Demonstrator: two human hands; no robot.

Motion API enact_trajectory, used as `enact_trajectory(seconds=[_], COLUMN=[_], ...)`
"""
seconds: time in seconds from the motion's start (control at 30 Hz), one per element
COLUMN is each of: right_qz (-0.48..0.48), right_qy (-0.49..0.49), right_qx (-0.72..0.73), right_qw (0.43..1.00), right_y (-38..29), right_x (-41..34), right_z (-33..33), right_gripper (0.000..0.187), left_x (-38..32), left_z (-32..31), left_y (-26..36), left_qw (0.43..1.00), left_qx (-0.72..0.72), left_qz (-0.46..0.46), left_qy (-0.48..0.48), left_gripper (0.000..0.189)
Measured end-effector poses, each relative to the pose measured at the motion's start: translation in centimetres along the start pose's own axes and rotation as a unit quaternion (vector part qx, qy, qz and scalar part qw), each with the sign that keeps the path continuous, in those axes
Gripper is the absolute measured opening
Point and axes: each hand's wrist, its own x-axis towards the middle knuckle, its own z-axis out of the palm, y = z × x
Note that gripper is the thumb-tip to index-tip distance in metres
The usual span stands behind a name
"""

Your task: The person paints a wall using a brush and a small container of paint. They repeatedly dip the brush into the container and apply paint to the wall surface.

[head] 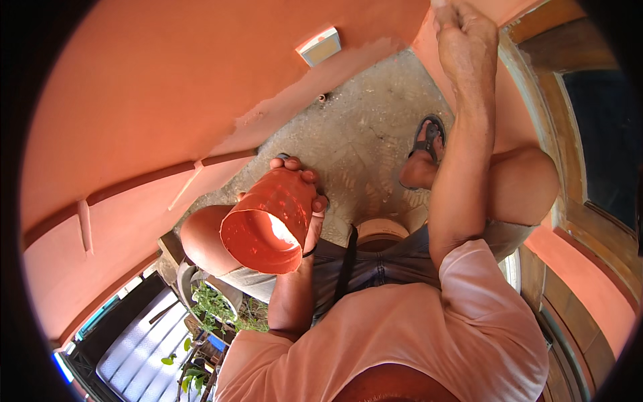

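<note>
My left hand [312,201] is wrapped around a red-orange, paint-spattered cylindrical container [274,216]. Its wide opening is tilted towards me, with a bright patch of light inside. My right arm is stretched up to the top right, where my right hand [467,42] is raised by the corner of the orange wall [424,35]. Its fingers are curled, but the fingertips meet the picture's top edge, so whatever they may hold cannot be made out. Beside the corner, the large orange wall [166,90] shows a darker coat above a paler, uneven lower band.
A white-framed box [321,47] sits on the wall above the concrete floor [371,135]. A small pipe stub [322,98] is near the wall base. Wooden window framing [570,125] lies right; potted plants [213,304] stand lower left. Under me is a round seat or bucket [382,228].
</note>
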Motion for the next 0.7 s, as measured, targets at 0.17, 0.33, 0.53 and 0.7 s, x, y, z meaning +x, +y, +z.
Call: enact_trajectory(seconds=[0.17, 0.33, 0.53, 0.7], right_qz=[-0.135, 0.084, 0.123, 0.103], right_qy=[0.026, -0.092, -0.154, -0.01], right_qx=[-0.013, -0.217, -0.3, -0.065], right_qw=[0.99, 0.968, 0.933, 0.992], right_y=[4.5, 20.0, 16.5, 9.2], right_x=[1.1, -2.5, -4.1, -3.8], right_z=[6.2, 11.1, 11.5, 8.3], right_gripper=[0.026, 0.032, 0.047, 0.034], left_x=[-0.1, 0.5, -0.6, -1.1], left_z=[0.6, 0.6, 0.1, 0.5], left_y=[0.0, -0.1, 0.7, 0.9], left_qw=[1.0, 1.0, 0.999, 0.999], left_qx=[0.001, -0.005, -0.025, -0.04], left_qz=[-0.003, -0.003, 0.009, 0.021], left_qy=[-0.013, -0.018, -0.024, -0.024], left_gripper=[0.05, 0.054, 0.054, 0.055])
